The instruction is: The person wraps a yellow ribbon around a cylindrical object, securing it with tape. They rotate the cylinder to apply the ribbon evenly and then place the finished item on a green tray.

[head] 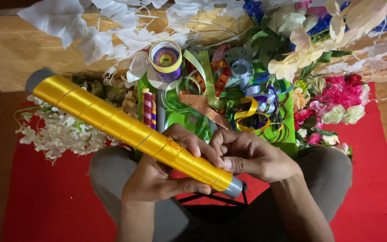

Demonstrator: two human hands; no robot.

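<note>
A long grey tube wrapped in shiny yellow ribbon point(113, 121) slants from upper left down to the lower middle. My left hand point(157, 175) grips it from below near its lower end, thumb along its underside. My right hand point(247, 157) has its fingers curled against the ribbon at the same end, pinching or pressing it beside my left fingers. A bare grey tube tip point(234, 187) shows past the last yellow band. I sit with my knees in grey trousers point(108, 175) on either side.
A green tray point(287, 134) ahead holds tangled ribbons of several colours and a purple ribbon spool point(165, 57). White artificial flowers point(63, 130) lie at left, pink and cream ones point(337, 98) at right. A red mat point(50, 197) covers the floor; white fabric leaves hang above.
</note>
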